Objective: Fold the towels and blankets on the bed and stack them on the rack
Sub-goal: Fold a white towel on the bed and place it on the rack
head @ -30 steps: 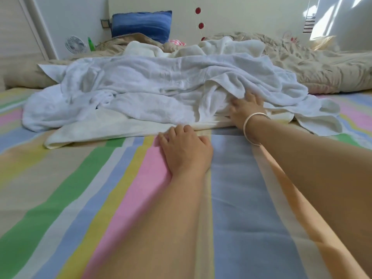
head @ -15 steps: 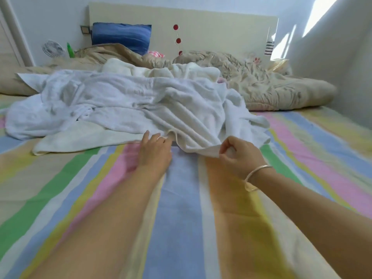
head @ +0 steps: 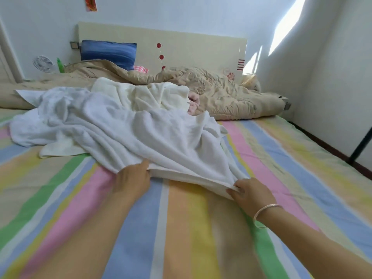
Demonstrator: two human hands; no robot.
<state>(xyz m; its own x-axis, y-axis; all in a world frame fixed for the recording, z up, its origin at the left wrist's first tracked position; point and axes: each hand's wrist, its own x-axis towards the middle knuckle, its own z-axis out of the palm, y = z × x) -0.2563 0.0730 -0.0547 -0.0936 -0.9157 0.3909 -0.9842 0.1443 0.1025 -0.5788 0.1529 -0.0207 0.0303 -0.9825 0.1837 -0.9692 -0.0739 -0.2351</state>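
Striped bed sheet point(head: 201, 228) in the foreground, bands running away from the camera.

Left hand point(head: 133, 179): fingers tucked under the near hem of the white towel point(head: 153, 137), thumb on top, gripping it. Right hand point(head: 251, 193), with a silver bangle point(head: 263, 213) on the wrist, pinches the same hem at its right corner. The hem is stretched between the hands, crosswise to the stripes and sloping down to the right.

The towel lies on the sheet mid-bed, rumpled. Its long axis runs from the held hem back and leftward.

A cream towel point(head: 60, 151) pokes out beneath its left part. A cream blanket point(head: 141, 95) is heaped just behind, touching it, with a pink cloth point(head: 194, 102) at its right end.

Beyond, a beige quilt point(head: 221, 93) is bunched across the bed head. A blue pillow point(head: 108, 52) leans on the headboard point(head: 191, 49).

Far left are a small fan point(head: 43, 63) and a green bottle point(head: 60, 65). A red paper point(head: 90, 3) hangs on the wall, its print too blurred to read.
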